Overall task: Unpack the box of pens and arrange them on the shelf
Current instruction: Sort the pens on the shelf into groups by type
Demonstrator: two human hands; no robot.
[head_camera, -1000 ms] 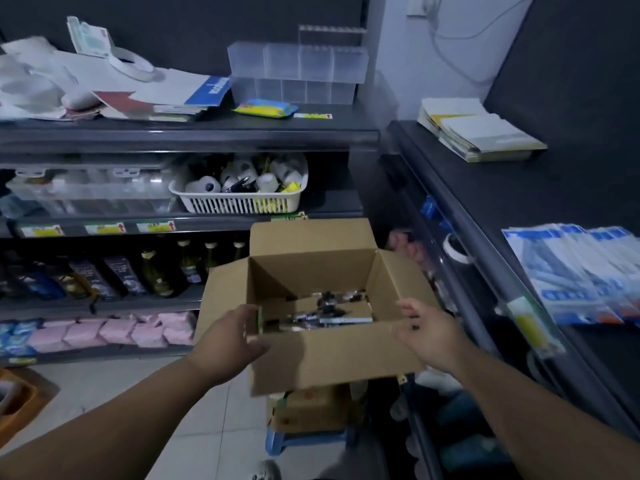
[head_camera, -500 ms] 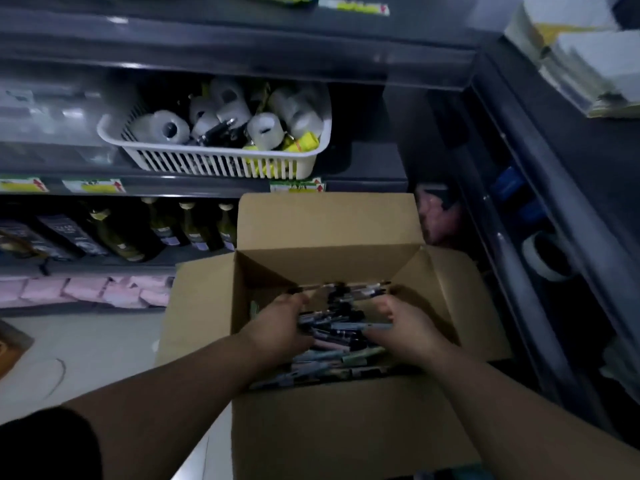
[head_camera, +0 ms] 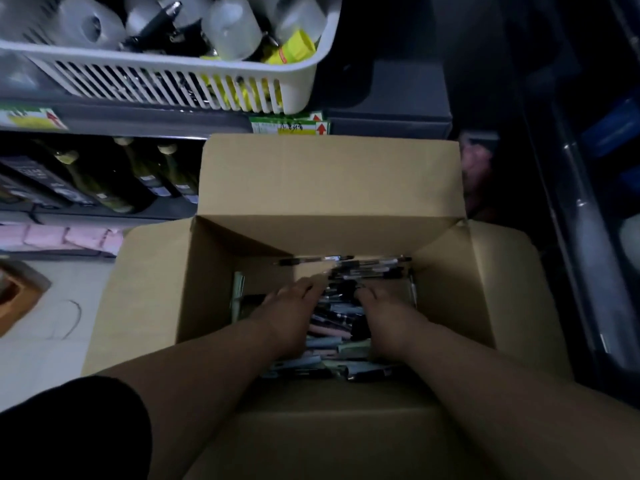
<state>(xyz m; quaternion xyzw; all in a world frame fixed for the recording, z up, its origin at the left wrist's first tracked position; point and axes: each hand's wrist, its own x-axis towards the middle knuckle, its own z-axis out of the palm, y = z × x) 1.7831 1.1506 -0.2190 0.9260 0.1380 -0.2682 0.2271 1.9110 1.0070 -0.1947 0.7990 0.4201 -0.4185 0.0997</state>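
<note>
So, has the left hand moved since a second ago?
Yes. The left hand was at the near left edge of the box; now it lies deeper inside, on the pens.

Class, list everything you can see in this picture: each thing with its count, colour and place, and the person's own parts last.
cardboard box: one, brown, centre, flaps open
pens: many, black, pink and pale, loose in the cardboard box
basket: one, white, shelf at top left
rolls: several, white, in the basket
bottles: at least three, dark, lower shelf, left
packets: several, pink, bottom shelf, left
shelf labels: two, green and yellow, shelf edge
left grip: one hand, in the box, fingers on the pens
right grip: one hand, in the box, among the pens
</note>
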